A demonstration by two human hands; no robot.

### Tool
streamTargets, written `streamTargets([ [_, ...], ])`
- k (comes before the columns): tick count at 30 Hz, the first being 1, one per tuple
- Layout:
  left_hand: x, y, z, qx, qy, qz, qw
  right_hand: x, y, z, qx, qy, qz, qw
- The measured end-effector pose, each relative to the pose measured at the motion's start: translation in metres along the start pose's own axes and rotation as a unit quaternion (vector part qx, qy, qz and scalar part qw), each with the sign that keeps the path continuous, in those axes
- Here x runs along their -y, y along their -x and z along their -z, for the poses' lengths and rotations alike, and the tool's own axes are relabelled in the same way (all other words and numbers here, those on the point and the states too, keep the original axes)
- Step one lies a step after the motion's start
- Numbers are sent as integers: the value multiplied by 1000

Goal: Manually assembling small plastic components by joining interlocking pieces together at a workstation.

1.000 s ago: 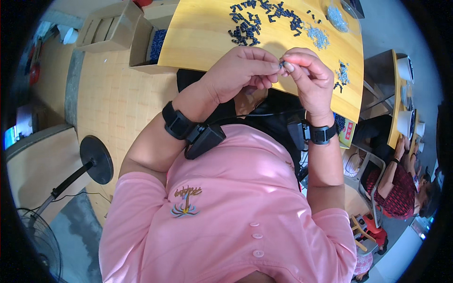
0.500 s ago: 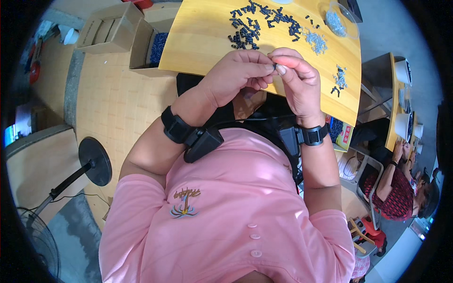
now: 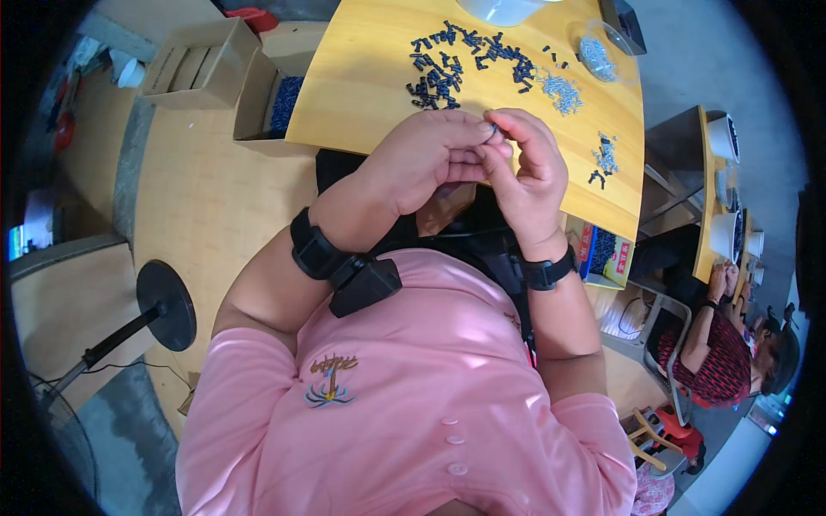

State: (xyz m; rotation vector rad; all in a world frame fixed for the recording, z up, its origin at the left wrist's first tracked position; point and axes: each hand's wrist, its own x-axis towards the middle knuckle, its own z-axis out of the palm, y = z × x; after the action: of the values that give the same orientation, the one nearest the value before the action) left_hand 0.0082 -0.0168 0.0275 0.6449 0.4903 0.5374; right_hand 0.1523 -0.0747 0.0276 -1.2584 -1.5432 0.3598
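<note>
My left hand (image 3: 430, 155) and my right hand (image 3: 527, 176) meet fingertip to fingertip over the table's near edge. Pinched between them is a small black part (image 3: 494, 132), mostly hidden by the fingers; both hands are closed on it. Beyond the hands, many small black parts (image 3: 437, 79) lie scattered on the yellow wooden table (image 3: 353, 77). Right of those is a heap of small silvery pieces (image 3: 564, 93). A smaller mixed pile of silvery pieces (image 3: 607, 156) lies nearer, to the right of my right hand.
A clear round dish (image 3: 596, 57) of silvery pieces and a white tub (image 3: 503, 9) stand at the table's far side. Cardboard boxes (image 3: 202, 64) are at the left, one holding dark parts. A fan (image 3: 163, 305) stands lower left. Another person (image 3: 705, 353) works at a table on the right.
The view has shifted, so the white tub shows more at the top. Both hands have turned slightly, and the small black part stays pinched between their fingertips.
</note>
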Motion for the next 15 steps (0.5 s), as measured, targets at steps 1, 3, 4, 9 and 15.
streamTargets([
  [1,1,0,-1,2,0,0,1000,0,0,-1,-10,1,6,1000],
  [3,2,2,-3,2,10,-15,1000,1,2,-3,-14,4,12,1000],
  [4,2,2,-4,3,8,-14,1000,2,2,-3,-17,8,17,1000],
  [9,1,1,-4,-58,-59,-26,996,19,-6,2,27,56,-7,998],
  [15,3,2,-3,-65,-93,-41,993,13,-18,17,91,193,77,974],
])
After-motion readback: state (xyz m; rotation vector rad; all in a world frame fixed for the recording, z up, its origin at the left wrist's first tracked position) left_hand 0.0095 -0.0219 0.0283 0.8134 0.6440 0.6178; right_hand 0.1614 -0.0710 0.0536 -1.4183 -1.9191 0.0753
